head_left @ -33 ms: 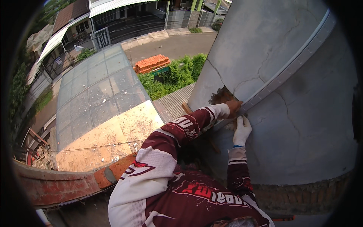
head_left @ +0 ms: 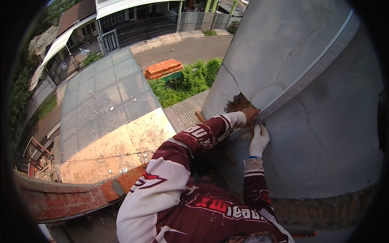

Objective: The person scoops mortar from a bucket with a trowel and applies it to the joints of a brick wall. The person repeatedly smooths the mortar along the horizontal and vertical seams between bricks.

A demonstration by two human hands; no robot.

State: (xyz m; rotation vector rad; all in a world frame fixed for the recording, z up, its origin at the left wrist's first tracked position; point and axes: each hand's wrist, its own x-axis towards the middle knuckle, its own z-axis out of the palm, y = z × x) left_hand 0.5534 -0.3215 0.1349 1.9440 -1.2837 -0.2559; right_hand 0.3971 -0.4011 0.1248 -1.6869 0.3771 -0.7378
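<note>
A long pale strip with a row of small slots (head_left: 320,65) runs down the corner of the grey wall (head_left: 279,48). My bare left hand (head_left: 250,116) is closed around its lower part, beside a ragged hole (head_left: 238,103) that shows brown inside. Just below, my right hand (head_left: 259,141) wears a white glove. Its fingers are drawn together and point up at the strip's lower edge; whatever sits between the fingertips is hidden. Both forearms, in maroon and white sleeves, lean against the wall side.
Cracks branch across the wall. To the left lie a dusty translucent roof (head_left: 97,97) and a plywood sheet (head_left: 117,150) strewn with debris. A curved red-brown ledge (head_left: 69,200) edges the drop. Farther down are stacked orange bricks (head_left: 163,69), greenery and a road.
</note>
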